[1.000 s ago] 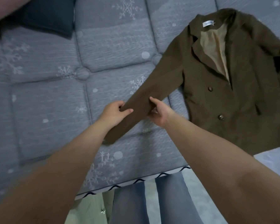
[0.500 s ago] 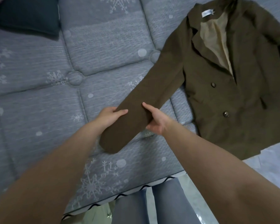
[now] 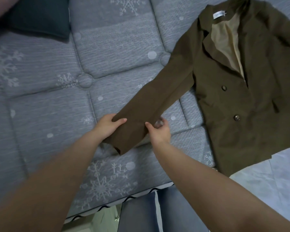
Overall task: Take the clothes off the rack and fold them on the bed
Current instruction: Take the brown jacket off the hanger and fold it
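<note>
With both hands, left (image 3: 105, 126) and right (image 3: 159, 133), pinching the sleeve (image 3: 149, 106), pull it taut and lay it flat across the jacket (image 3: 241, 106).

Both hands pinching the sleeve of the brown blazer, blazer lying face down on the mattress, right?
Not face down. The head view shows the brown blazer face up on the mattress: lapels, buttons and tan lining visible. The left hand and right hand do pinch its sleeve.
</note>
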